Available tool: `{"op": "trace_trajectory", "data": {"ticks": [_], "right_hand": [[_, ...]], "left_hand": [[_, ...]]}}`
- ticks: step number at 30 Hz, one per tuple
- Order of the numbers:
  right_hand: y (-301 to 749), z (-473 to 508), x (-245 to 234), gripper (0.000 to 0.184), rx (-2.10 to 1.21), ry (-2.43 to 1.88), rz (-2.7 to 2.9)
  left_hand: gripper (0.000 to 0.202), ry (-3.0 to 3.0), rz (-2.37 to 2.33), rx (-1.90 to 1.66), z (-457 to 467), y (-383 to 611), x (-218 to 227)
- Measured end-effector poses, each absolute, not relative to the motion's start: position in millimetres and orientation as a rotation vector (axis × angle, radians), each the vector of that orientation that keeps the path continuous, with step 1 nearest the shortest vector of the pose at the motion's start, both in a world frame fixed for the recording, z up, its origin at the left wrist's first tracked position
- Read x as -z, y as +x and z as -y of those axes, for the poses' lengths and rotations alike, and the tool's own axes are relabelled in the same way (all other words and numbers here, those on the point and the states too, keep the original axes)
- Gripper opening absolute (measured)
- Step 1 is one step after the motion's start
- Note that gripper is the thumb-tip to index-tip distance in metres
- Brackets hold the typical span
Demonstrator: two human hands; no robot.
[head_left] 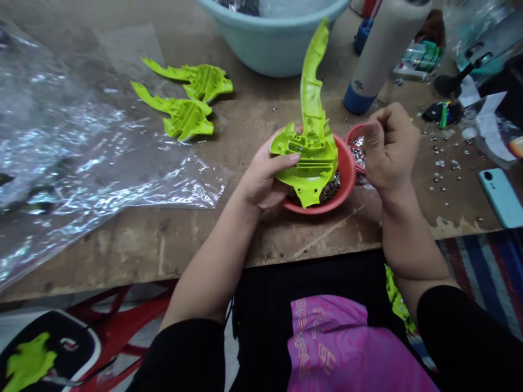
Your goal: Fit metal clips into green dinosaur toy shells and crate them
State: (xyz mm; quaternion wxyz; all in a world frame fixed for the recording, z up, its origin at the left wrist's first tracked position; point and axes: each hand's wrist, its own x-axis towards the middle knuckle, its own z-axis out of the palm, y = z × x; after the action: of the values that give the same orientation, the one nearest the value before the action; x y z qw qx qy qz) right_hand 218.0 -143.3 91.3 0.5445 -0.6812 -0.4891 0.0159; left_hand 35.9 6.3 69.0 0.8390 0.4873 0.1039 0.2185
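The fingers (286, 159) of the left hand (261, 177) are closed around a green plastic part (314, 147), which is gripped just above a red bowl (350, 174), its long curved arm pointing away from the body. Dark contents are seen in the bowl, partly hidden by the part. The fingers (388, 122) of the right hand (390, 147) are curled shut and pinched together; whether anything is held between them cannot be told. That hand is kept just beside a small red bowl (355, 132) of metal beads (357, 152). More beads are left scattered across the wooden table (196, 234). Two similar green parts (208, 81) are laid side by side further off, next to a plastic sheet (81, 136). A blue basin (265, 49) is placed beyond them.
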Motion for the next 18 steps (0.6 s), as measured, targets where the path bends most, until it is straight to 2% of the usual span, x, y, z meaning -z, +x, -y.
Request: {"op": "trace_trajectory", "data": {"ticks": [9,18], "right_hand": [[209.6,133.5,-90.3,0.035,-0.193,-1.709,1.631],[211.4,132.6,-86.9,0.043,-0.234,-1.708,1.667]], "left_hand": [[0.062,1.113,-0.256,-0.632,5.4,43.2,-63.4],[0.052,1.146,-0.246,-0.631,11.3,40.0,-67.8]]}}
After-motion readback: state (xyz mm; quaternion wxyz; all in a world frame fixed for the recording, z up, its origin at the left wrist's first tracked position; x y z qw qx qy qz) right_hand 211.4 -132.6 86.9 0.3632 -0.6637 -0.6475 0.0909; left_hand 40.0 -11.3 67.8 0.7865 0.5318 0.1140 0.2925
